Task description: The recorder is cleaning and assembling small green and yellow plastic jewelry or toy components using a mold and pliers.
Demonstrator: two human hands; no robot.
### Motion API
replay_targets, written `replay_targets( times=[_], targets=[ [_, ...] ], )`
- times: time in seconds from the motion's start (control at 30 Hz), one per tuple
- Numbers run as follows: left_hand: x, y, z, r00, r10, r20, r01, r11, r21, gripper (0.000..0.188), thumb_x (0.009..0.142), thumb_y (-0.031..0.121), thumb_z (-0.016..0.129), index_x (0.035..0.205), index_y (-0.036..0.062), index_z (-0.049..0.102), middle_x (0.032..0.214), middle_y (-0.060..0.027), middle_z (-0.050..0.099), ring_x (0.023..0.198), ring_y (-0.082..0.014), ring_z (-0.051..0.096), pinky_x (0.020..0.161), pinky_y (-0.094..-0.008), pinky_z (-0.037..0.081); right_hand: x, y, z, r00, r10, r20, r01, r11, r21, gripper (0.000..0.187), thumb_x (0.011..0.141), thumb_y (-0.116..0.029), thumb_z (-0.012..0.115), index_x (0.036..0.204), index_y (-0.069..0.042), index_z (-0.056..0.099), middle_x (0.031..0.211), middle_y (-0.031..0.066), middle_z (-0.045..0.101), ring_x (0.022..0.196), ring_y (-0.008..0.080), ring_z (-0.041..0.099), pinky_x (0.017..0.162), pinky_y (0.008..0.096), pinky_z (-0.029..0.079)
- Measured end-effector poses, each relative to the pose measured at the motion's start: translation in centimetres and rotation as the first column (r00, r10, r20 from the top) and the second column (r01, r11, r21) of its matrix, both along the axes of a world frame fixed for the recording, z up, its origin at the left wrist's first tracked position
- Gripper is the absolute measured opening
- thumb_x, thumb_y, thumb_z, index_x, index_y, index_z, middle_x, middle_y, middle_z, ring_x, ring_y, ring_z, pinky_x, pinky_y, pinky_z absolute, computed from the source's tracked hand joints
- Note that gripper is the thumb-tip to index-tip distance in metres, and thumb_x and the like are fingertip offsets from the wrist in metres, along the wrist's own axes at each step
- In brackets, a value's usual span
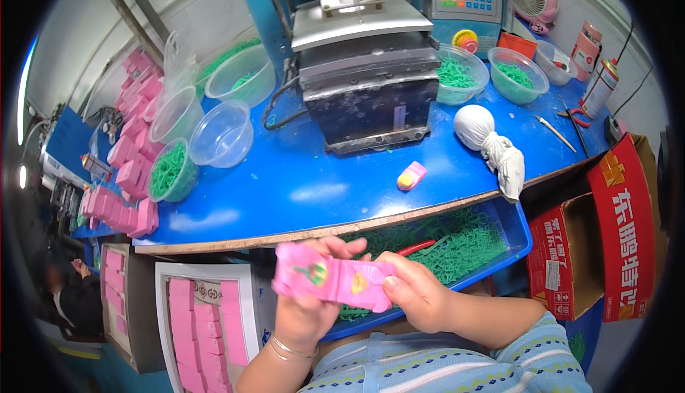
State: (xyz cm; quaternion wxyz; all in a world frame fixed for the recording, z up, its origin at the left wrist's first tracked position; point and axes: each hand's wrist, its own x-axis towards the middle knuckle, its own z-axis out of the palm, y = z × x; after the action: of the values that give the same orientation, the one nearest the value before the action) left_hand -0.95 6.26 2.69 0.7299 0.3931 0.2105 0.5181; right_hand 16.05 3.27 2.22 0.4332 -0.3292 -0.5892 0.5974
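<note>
- Blue glossy tabletop [307,197] is stretching beyond both hands, its raw wooden-looking edge curving just past the fingers
- Left hand [303,318] is closing around the left end of a blurred pink piece with green and yellow patches [332,279], some fingers spreading loosely behind it
- Right hand [421,289] is clamping the right end of that piece, thumb in front, so the piece is lying between both hands
- Behind the right hand, a blue rectangular plastic tray [526,240] is holding green shredded strands [460,250] and a red slender object [416,247]
- Farther beyond the right hand, a small pink-and-yellow block [412,175] is lying on the tabletop, left of a white cloth-wrapped bundle [474,128]
- Left of the left hand, a white-edged box [246,293] is holding rows of pink blocks [183,314]
</note>
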Motion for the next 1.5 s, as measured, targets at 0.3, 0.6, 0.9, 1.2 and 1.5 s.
replay_targets(
  times=[0.3, 0.6, 0.9, 1.2, 1.5],
  targets=[
    [-1.2, 1.2, -0.8, 0.981, -0.091, 0.170, 0.127, 0.969, -0.213, 0.077, 0.081, 0.072, 0.023, 0.084, 0.0008, 0.053, 0.063, -0.0115, 0.051, 0.052, -0.0196, 0.047, 0.052, -0.0351, 0.038, -1.2, -1.2, -3.2, 0.984, 0.175, 0.027, -0.159, 0.940, -0.302, 0.034, 0.087, -0.024, 0.056, 0.110, -0.002, 0.045, 0.087, 0.0087, 0.057, 0.076, 0.0121, 0.056, 0.063, 0.0273, 0.046],
    [0.5, -0.2, -0.8, 0.988, 0.136, -0.077, -0.146, 0.979, -0.139, 0.051, 0.092, 0.042, 0.027, 0.114, -0.0014, 0.044, 0.085, -0.0118, 0.055, 0.073, -0.0184, 0.054, 0.066, -0.0312, 0.045, -0.4, 2.7, -0.4, 0.939, -0.183, 0.291, -0.060, 0.746, 0.663, 0.052, 0.076, -0.018, 0.066, 0.124, -0.010, 0.047, 0.087, 0.0104, 0.052, 0.071, 0.0258, 0.054, 0.062, 0.0344, 0.046],
    [-0.2, -0.2, -1.5, 0.996, 0.073, 0.045, -0.061, 0.970, -0.234, 0.039, 0.091, 0.035, 0.029, 0.114, 0.0049, 0.040, 0.093, -0.0168, 0.054, 0.071, -0.0221, 0.055, 0.063, -0.0326, 0.047, -0.7, 2.3, -0.6, 0.947, -0.248, 0.203, 0.022, 0.682, 0.731, 0.031, 0.078, -0.010, 0.063, 0.107, -0.004, 0.055, 0.082, 0.0117, 0.055, 0.068, 0.0288, 0.057, 0.058, 0.0357, 0.047],
    [0.4, -0.2, 0.2, 0.970, -0.008, 0.242, 0.118, 0.890, -0.440, 0.045, 0.093, 0.043, 0.024, 0.116, 0.0081, 0.040, 0.098, -0.0233, 0.057, 0.051, -0.0263, 0.052, 0.049, -0.0378, 0.045, -1.3, 0.9, -1.0, 0.940, -0.072, -0.335, -0.023, 0.962, -0.273, 0.010, 0.093, -0.008, 0.045, 0.097, 0.001, 0.047, 0.075, 0.0106, 0.057, 0.060, 0.0134, 0.058, 0.055, 0.0260, 0.048],
    [0.1, 0.5, -2.2, 0.977, -0.083, 0.198, 0.152, 0.920, -0.362, 0.053, 0.091, 0.050, 0.023, 0.112, 0.0063, 0.044, 0.085, -0.0165, 0.055, 0.049, -0.0215, 0.046, 0.049, -0.0374, 0.043, -0.1, 1.2, -1.2, 0.970, -0.232, -0.073, 0.223, 0.969, -0.105, 0.028, 0.083, -0.016, 0.062, 0.104, -0.002, 0.050, 0.086, 0.0049, 0.051, 0.075, 0.0103, 0.050, 0.063, 0.0231, 0.041]
  ],
)
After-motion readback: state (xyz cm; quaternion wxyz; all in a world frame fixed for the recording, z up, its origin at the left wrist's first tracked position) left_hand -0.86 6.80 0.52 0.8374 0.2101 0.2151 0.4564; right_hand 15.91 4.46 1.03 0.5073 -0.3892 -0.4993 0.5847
